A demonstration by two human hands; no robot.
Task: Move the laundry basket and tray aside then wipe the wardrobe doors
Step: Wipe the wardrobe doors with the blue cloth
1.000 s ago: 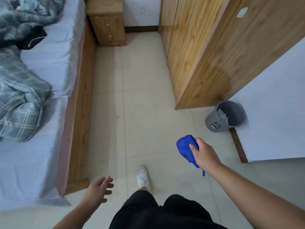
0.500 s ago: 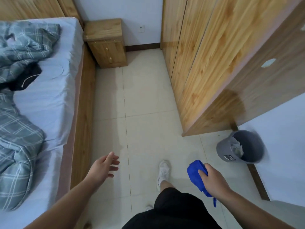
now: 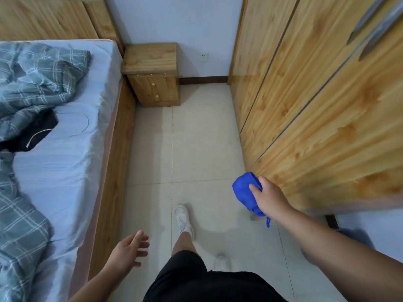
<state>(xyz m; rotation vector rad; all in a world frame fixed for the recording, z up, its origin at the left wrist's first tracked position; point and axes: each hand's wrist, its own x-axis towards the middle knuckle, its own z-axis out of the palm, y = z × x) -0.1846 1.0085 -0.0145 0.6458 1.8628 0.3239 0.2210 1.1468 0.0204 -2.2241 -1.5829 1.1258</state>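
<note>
Tiled floor (image 3: 196, 149), right hand (image 3: 269, 196) gripping blue cloth (image 3: 245, 190)

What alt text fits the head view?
The person's right hand grips a bunched blue cloth close to the wooden wardrobe doors; the left hand hangs open and empty. They stand on a tiled floor between the wardrobe and a bed, a nightstand ahead.

The person steps forward along the floor, and the right hand (image 3: 269, 195) carries the bunched blue cloth (image 3: 245, 191) from over the tiles to close by the low part of the wardrobe doors (image 3: 316, 127). The left hand (image 3: 128, 250) drops back lower in view. The gaze lifts, bringing the long door handles (image 3: 366, 27) in at top right.
</note>
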